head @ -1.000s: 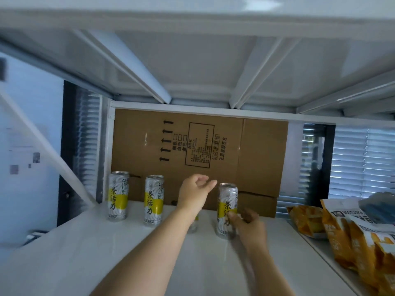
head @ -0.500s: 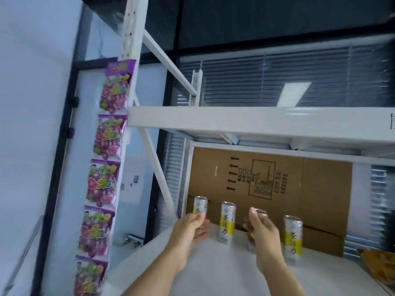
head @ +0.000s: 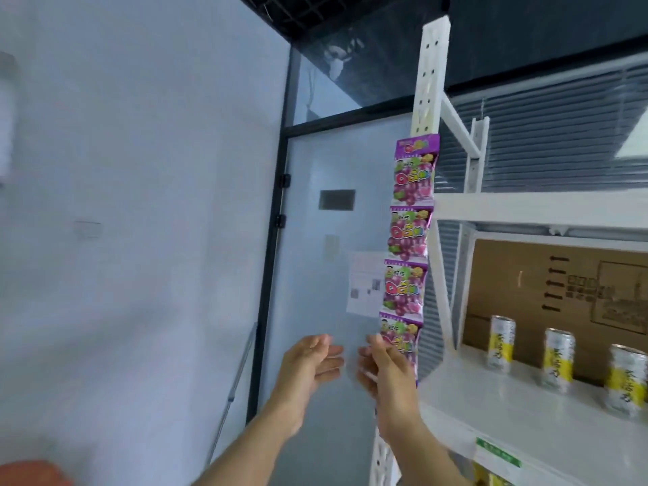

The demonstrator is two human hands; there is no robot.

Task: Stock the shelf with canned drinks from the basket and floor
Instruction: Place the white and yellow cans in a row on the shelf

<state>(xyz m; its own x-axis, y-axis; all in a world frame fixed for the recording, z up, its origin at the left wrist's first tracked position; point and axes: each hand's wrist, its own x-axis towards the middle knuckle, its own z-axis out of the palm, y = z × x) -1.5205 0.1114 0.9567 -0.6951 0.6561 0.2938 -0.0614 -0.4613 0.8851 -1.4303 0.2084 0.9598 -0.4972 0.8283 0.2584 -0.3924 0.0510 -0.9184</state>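
While both hands hover empty off the left end of the white shelf (head: 519, 412), a strip of purple grape candy packets (head: 408, 261) hangs down the shelving's front upright post (head: 429, 82), right behind the right hand (head: 387, 371). Four packets show on the strip, the lowest partly hidden by that hand. Left of the post stands a frosted glass door (head: 326, 240) in a dark frame, with a paper notice (head: 364, 284) stuck on it; further left is a plain pale wall. At the back of the shelf leans a flattened cardboard box (head: 547, 275) printed with arrows.

Three tall silver-and-yellow drink cans (head: 559, 361) stand upright in a row on the shelf in front of the cardboard, the rightmost one cut by the frame edge. They sit well apart from both hands, off to the right of the post.

The left hand (head: 308, 370) is spread, palm turned toward the right hand, fingers loosely curled and holding nothing. The right hand is likewise spread and empty, fingers up, close to the left but not touching it. A green label (head: 498, 452) sits on the shelf's front edge below.
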